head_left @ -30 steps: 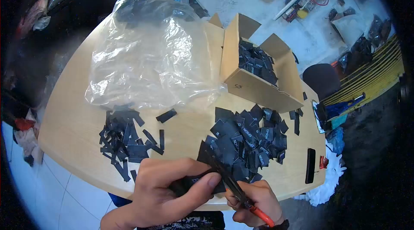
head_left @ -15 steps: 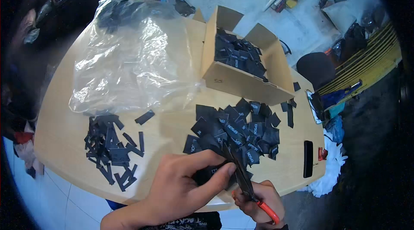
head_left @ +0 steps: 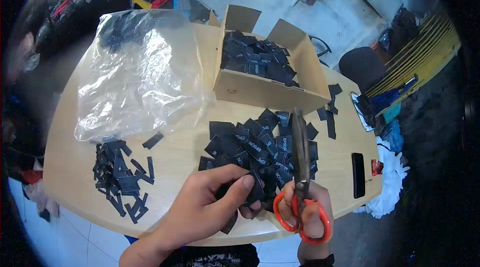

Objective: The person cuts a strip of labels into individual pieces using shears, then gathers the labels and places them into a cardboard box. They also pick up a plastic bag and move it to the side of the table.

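Observation:
My left hand (head_left: 207, 202) pinches a black fabric label (head_left: 248, 194) between thumb and fingers at the table's near edge. My right hand (head_left: 306, 212) grips red-handled scissors (head_left: 301, 167); their closed blades point away from me over a heap of black printed labels (head_left: 260, 147). A narrow black strip (head_left: 230, 223) hangs below my left fingers. An open cardboard box (head_left: 260, 92) further back holds several more black labels.
A crumpled clear plastic bag (head_left: 135, 77) lies on the left of the wooden table (head_left: 180, 147). A pile of thin black offcuts (head_left: 122, 174) sits at the near left. A black phone-like slab (head_left: 358, 175) lies near the right edge. Clutter covers the floor beyond.
The scissors have swung up from beside the held label so that the blades point straight away over the pile. My left hand keeps hold of the label. The view shifted slightly.

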A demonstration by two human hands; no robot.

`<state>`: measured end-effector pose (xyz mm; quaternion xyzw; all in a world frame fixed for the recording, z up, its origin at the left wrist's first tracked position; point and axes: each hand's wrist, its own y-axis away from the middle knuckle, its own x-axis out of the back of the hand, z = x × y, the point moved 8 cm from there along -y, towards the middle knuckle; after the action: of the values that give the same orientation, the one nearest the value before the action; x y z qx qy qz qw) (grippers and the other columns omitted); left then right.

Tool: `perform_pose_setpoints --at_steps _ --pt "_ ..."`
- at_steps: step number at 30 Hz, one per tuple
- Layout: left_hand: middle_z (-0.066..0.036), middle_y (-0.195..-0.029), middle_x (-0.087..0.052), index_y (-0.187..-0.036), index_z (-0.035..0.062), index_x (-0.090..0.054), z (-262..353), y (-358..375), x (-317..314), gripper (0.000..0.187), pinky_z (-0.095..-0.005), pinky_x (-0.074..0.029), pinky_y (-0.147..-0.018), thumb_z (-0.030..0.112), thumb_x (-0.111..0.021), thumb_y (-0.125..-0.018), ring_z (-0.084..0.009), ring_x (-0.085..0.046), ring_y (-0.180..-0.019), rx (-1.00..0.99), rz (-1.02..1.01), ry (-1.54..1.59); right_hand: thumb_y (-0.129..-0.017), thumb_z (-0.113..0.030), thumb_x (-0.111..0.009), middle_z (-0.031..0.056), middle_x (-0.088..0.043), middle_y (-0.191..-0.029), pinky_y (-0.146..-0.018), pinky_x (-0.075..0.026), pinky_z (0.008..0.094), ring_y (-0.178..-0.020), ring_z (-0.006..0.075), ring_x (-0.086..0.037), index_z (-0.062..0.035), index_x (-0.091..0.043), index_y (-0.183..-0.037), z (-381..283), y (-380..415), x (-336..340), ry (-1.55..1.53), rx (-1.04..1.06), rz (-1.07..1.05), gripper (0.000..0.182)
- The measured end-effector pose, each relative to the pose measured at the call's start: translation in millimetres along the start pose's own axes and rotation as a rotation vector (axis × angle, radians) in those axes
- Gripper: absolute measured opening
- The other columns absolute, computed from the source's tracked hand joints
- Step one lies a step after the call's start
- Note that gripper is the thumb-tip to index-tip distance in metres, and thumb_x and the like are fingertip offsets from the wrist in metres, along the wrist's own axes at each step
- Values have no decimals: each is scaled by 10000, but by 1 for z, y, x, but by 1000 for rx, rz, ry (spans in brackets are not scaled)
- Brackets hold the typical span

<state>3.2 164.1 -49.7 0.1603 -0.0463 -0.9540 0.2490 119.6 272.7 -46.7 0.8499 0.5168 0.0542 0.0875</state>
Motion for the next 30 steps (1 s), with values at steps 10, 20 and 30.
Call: perform_pose_setpoints --at_steps 10,20,30 --pt "-139 -918 -621 -1221 -30 -463 10 19 -3 343 -253 -526 -622 110 -473 -908 -144 -615 -711 -86 -130 71 -722 -66 -701 -18 -511 -704 -564 -375 171 -634 23 -466 -63 -515 -894 -42 -10 -41 194 212 0 253" --pt "-129 -780 -659 -879 -62 -614 -3 45 31 160 -221 -491 -497 71 -638 -793 -165 -652 -654 2 -48 1 -714 -8 -663 -3 -490 -771 -620 -374 191 -669 50 -453 -39 -512 -909 -53 -7 -49 222 436 135 249" --pt "-71 -763 -657 -888 -36 -639 0 53 47 159 -196 -489 -546 108 -618 -825 -97 -623 -653 -36 86 80 -716 11 -652 14 -498 -751 -648 -406 212 -670 69 -476 -38 -495 -913 -53 -3 -56 108 442 179 256"
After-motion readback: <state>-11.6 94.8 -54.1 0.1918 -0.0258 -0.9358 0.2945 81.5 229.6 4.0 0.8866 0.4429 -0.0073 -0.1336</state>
